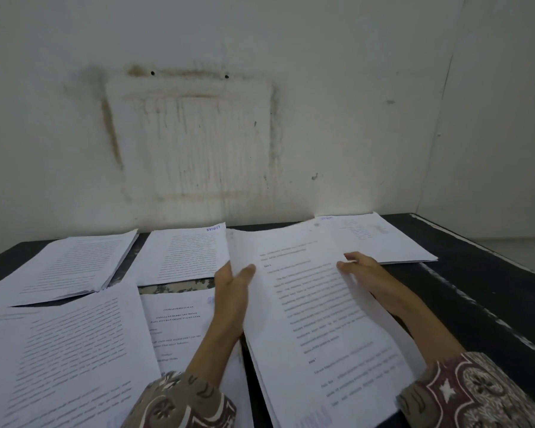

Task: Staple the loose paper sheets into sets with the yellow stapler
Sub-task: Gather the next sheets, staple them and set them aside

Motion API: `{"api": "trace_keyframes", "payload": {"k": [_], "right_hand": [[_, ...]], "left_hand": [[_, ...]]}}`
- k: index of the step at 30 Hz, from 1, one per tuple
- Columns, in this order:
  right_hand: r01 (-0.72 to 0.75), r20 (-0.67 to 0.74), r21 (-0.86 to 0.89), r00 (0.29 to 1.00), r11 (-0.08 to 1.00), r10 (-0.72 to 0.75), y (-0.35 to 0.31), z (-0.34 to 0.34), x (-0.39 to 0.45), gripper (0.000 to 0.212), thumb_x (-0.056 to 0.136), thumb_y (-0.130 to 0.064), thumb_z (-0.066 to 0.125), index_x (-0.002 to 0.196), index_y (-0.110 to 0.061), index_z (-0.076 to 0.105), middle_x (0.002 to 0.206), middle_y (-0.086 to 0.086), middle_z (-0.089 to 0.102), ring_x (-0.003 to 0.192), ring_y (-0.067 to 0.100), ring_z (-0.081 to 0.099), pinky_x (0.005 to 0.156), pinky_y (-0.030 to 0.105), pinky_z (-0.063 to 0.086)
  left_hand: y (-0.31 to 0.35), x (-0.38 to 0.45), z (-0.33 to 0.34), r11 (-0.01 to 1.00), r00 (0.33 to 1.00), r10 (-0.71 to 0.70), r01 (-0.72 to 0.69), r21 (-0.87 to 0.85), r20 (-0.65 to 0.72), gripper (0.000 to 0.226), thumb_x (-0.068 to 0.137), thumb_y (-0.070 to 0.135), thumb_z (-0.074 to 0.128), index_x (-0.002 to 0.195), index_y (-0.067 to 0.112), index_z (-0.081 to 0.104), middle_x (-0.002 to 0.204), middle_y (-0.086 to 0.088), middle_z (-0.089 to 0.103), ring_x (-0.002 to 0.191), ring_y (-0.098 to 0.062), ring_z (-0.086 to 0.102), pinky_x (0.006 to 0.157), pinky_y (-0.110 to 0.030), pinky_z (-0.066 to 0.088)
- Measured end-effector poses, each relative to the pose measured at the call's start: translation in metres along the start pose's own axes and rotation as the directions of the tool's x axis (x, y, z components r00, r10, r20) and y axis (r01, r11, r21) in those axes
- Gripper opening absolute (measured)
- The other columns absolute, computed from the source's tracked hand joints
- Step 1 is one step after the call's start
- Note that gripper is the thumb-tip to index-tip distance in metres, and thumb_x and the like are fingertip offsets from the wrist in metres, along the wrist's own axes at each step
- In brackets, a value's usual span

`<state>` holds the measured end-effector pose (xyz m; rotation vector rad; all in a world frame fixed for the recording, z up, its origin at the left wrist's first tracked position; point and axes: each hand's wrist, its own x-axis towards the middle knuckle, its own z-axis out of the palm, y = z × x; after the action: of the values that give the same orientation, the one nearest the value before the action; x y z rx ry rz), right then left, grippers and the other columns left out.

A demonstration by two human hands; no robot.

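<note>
A thick set of printed sheets (318, 310) lies slanted on the dark table between my two hands. My left hand (232, 291) grips its left edge, thumb on top of the page and fingers underneath. My right hand (360, 268) rests on the upper right part of the top page with the fingers slightly bent. Other paper piles lie around: one at the far left (62, 267), one at the far middle (183, 254), one at the far right (380, 239), a large one at the near left (59, 359) and a title page (179, 329) beside my left forearm. No yellow stapler is visible.
The dark table (476, 291) stands against a stained white wall (198, 134), with its right edge running diagonally to the near right. A strip of patterned cloth (173, 287) shows between the middle piles. Both forearms wear patterned sleeves.
</note>
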<state>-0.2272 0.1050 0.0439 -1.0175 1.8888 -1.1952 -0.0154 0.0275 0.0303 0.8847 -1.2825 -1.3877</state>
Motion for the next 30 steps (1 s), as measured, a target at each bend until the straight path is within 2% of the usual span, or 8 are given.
{"api": "trace_keyframes", "payload": {"k": [3,5,10,13,18,21,24,30], "right_hand": [[-0.049,0.13,-0.024,0.99,0.999,0.052,0.001,-0.009,-0.006,0.023,0.094,-0.02,0.05,0.101,0.001,0.054,0.097,0.009,0.063,0.083,0.016,0.058,0.081,0.031,0.045],[-0.045,0.169,-0.061,0.984,0.997,0.055,0.003,-0.014,-0.008,0.021,0.091,-0.017,0.052,0.101,0.002,0.055,0.104,0.018,0.062,0.083,0.022,0.059,0.079,0.034,0.046],[-0.028,0.259,-0.062,0.965,0.998,0.043,0.012,-0.028,-0.007,0.02,0.094,-0.008,0.044,0.105,-0.005,0.06,0.11,0.015,0.063,0.095,0.026,0.059,0.077,0.035,0.047],[-0.033,0.292,-0.03,0.956,0.999,0.04,0.014,-0.033,-0.008,0.024,0.096,-0.015,0.045,0.119,-0.015,0.052,0.116,0.017,0.06,0.096,0.029,0.058,0.054,0.033,0.054],[0.017,0.138,0.02,0.99,1.0,-0.019,0.011,-0.042,-0.004,0.023,0.098,-0.017,0.042,0.119,-0.01,0.049,0.099,0.008,0.063,0.072,0.018,0.055,0.045,0.024,0.042],[0.013,0.006,0.101,1.0,0.995,-0.014,0.01,-0.051,0.001,0.018,0.098,-0.017,0.043,0.115,-0.021,0.042,0.1,-0.001,0.058,0.087,0.019,0.052,0.057,0.029,0.042],[0.016,-0.113,0.118,0.994,0.993,-0.003,0.011,-0.062,0.009,0.014,0.098,-0.015,0.042,0.11,-0.013,0.048,0.109,0.003,0.059,0.102,0.025,0.052,0.062,0.032,0.044],[0.012,-0.26,0.063,0.966,0.998,0.005,0.017,-0.095,0.028,0.023,0.097,-0.006,0.036,0.116,-0.004,0.05,0.113,0.016,0.056,0.09,0.027,0.053,0.057,0.032,0.046]], "left_hand": [[0.008,0.004,-0.007,0.996,0.994,-0.004,-0.007,-0.094,-0.113,0.016,0.09,0.002,0.05,0.102,0.008,0.059,0.091,-0.007,0.065,0.075,-0.02,0.061,0.065,-0.029,0.049],[0.012,0.009,-0.011,0.991,0.985,-0.007,-0.016,-0.134,-0.173,0.02,0.09,0.002,0.05,0.107,0.008,0.058,0.095,-0.009,0.063,0.076,-0.021,0.059,0.066,-0.028,0.049],[0.025,0.025,-0.019,0.982,0.964,-0.015,-0.036,-0.185,-0.266,0.029,0.09,0.001,0.05,0.119,0.002,0.054,0.106,-0.012,0.06,0.087,-0.027,0.057,0.065,-0.026,0.047],[0.036,0.032,-0.015,0.981,0.97,-0.01,-0.038,-0.191,-0.244,0.023,0.09,0.001,0.049,0.113,0.004,0.055,0.102,-0.011,0.059,0.078,-0.023,0.057,0.061,-0.026,0.045],[0.041,0.049,0.005,0.981,0.985,-0.094,0.068,-0.183,-0.142,0.026,0.091,0.004,0.05,0.117,0.003,0.053,0.108,-0.013,0.059,0.091,-0.029,0.056,0.079,-0.036,0.048],[0.03,0.048,0.023,0.987,0.99,-0.138,0.14,0.079,-0.027,0.033,0.09,0.003,0.047,0.122,-0.002,0.05,0.119,-0.015,0.059,0.098,-0.03,0.058,0.086,-0.037,0.049],[0.016,0.037,0.046,0.944,0.966,-0.199,0.145,0.295,0.165,0.033,0.091,-0.001,0.041,0.122,-0.003,0.052,0.124,-0.007,0.057,0.111,-0.031,0.055,0.098,-0.042,0.046],[0.004,0.033,0.09,0.878,0.9,-0.325,0.174,0.446,0.289,0.018,0.095,0.004,0.041,0.112,0.0,0.046,0.103,-0.011,0.059,0.07,-0.016,0.061,0.056,-0.025,0.053]]}}
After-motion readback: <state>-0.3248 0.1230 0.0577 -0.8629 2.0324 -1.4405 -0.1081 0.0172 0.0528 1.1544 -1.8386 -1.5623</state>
